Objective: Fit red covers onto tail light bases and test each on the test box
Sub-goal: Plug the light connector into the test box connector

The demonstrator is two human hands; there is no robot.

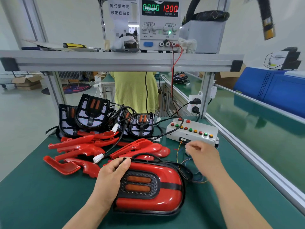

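Covered tail light (pixel 156 195) on the green mat (pixel 41 195), its left end gripped by the left hand (pixel 112 176), thumb over the top edge. The right hand (pixel 203 154), fingers curled and blurred, sits just before the test box (pixel 191 131); whether it pinches a plug cannot be told. Advisable: steady the lamp, seat the plug squarely, then check the power supply (pixel 159 22), reading 0.000 A.

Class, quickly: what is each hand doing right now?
Left hand: grips the assembled tail light.
Right hand: curled by the test box; grip cannot be told.
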